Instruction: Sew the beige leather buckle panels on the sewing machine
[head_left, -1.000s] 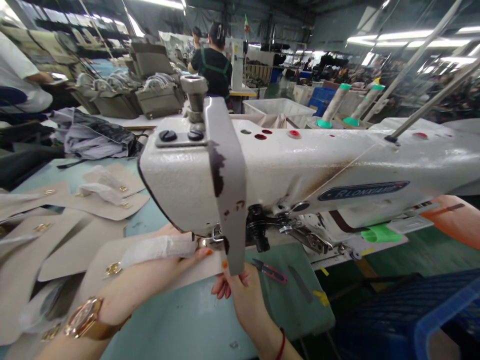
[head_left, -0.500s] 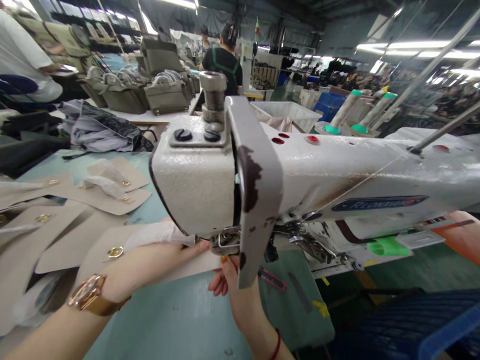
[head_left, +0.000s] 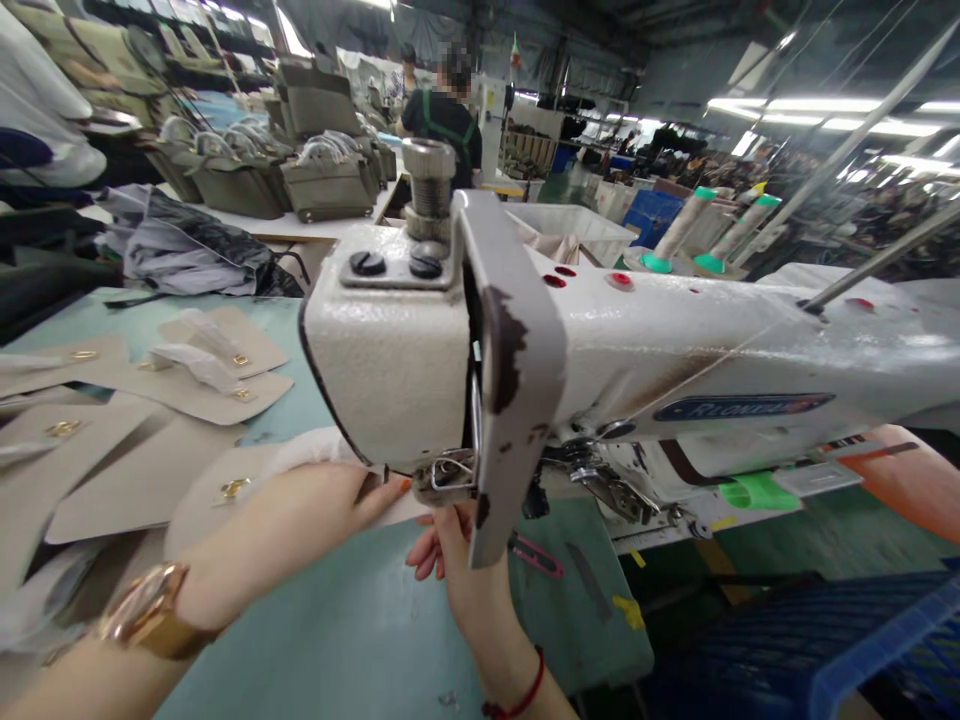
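Note:
A beige bag panel [head_left: 394, 513] with a gold buckle [head_left: 234, 489] and a plastic-wrapped handle [head_left: 311, 447] lies under the head of a white sewing machine [head_left: 390, 370]. My left hand [head_left: 330, 505], a gold watch on its wrist, grips the panel with the thumb stretched toward the needle area. My right hand [head_left: 469, 565] pinches the panel's front edge just below the machine head, its other fingers curled. The grey metal guard [head_left: 517, 400] covers part of that hand. The needle and the stitching spot are hidden.
More beige panels [head_left: 124, 470] with buckles lie at the left. A pink cutter [head_left: 536, 555] rests on the green table [head_left: 300, 640], right of my right hand. A blue crate [head_left: 750, 650] stands lower right. Grey bags [head_left: 330, 185] and a co-worker [head_left: 442, 120] are behind.
My left hand has come slightly closer to the machine head, its wrist lower and more bent. Less of the panel shows in front of the hands. The view has shifted slightly.

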